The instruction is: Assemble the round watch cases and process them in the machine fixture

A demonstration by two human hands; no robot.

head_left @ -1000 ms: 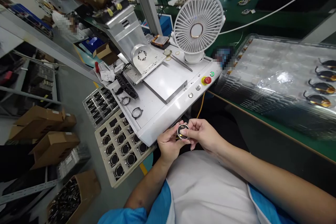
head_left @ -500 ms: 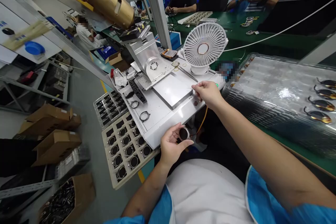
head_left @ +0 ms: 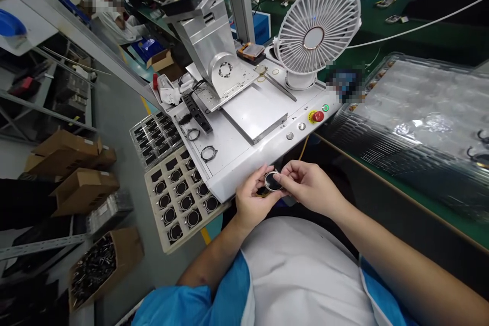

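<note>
A white round plastic desk fan point(head_left: 314, 38) stands at one o'clock, a thin white cable point(head_left: 420, 30) curves through two o'clock, and at twelve a blue box-shaped case point(head_left: 262, 28) sits partly behind a grey metal post point(head_left: 240, 5). Open brown cardboard boxes point(head_left: 86, 191) rest at nine o'clock, and at eight a brown cardboard carton point(head_left: 128, 262) holds a heap of small dark parts point(head_left: 95, 270)
</note>
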